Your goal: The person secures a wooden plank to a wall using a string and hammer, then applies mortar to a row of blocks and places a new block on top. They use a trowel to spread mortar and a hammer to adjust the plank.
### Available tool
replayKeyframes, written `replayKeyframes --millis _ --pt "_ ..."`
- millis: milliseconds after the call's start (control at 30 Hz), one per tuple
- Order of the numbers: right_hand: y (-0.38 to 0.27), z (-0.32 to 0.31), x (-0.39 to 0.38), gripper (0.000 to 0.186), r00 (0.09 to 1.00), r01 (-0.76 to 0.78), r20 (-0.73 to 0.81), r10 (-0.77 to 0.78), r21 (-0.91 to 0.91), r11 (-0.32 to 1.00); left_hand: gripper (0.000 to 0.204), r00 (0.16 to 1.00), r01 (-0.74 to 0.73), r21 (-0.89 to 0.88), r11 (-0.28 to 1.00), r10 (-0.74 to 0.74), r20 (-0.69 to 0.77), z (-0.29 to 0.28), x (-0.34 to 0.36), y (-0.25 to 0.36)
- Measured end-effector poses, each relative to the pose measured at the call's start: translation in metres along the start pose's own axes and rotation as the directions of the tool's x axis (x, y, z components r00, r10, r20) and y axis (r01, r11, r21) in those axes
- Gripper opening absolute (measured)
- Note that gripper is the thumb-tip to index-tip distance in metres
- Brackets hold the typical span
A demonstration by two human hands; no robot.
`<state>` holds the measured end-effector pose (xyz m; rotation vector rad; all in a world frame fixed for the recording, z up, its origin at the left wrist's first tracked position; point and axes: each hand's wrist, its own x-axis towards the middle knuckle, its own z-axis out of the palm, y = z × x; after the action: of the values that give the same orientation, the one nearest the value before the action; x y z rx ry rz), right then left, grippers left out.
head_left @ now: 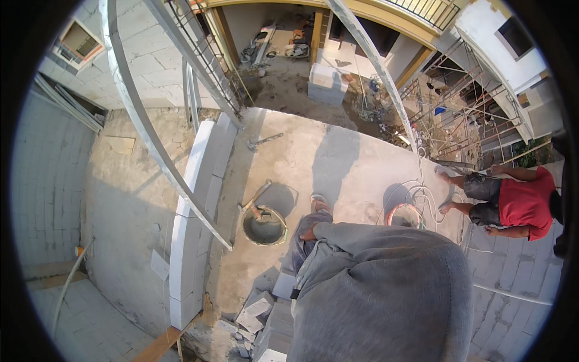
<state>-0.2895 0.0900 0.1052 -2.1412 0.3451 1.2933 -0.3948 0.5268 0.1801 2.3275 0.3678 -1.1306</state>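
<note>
A broad grey sleeve point(386, 277) fills the lower middle, and at its left end part of my right hand point(309, 233) shows against my dark trouser leg point(301, 250). Its fingers are too hidden to read. My left hand is out of sight. Left of my bare foot point(321, 204) is a black bucket point(264, 229) with grey mix inside. A wooden-handled tool point(256, 196) lies across its rim. Farther off, a hammer point(265, 142) rests on the concrete slab point(289, 157).
A low white block wall point(196, 211) runs along the left, with a bent metal strip point(151, 148) across it. Broken blocks point(256, 311) lie below the bucket. At right are an orange-rimmed bucket point(404, 211), a pale hose point(431, 202) and a co-worker in red point(525, 202). The slab's far edge drops away.
</note>
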Motion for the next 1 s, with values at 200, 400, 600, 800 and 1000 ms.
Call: replayKeyframes --millis 200,400,600,800,1000 --pt "0.063 -0.04 0.003 0.058 0.991 -0.054 -0.117 0.065 0.101 0.993 0.039 0.978 -0.173 0.15 0.973 0.152 0.143 0.006 0.078 0.154" --pt "0.128 -0.043 -0.007 0.054 0.992 -0.045 -0.115 0.058 0.116 0.992 0.039 0.875 -0.451 0.181 0.874 0.392 0.285 0.073 0.101 0.366" --pt "0.195 -0.038 0.009 0.05 0.997 0.041 -0.054 -0.046 -0.098 0.994 0.039 0.751 -0.613 0.231 0.755 0.467 0.466 0.15 0.09 0.48" --pt "0.264 -0.029 -0.022 0.029 0.922 -0.335 -0.191 0.338 0.044 0.941 0.039 0.682 -0.681 0.285 0.674 0.443 0.582 0.178 0.083 0.513" --pt "0.319 0.092 -0.157 0.029 0.702 -0.406 -0.056 0.71 0.787 0.464 0.039 0.619 -0.739 0.313 0.596 0.417 0.666 0.143 0.101 0.518"
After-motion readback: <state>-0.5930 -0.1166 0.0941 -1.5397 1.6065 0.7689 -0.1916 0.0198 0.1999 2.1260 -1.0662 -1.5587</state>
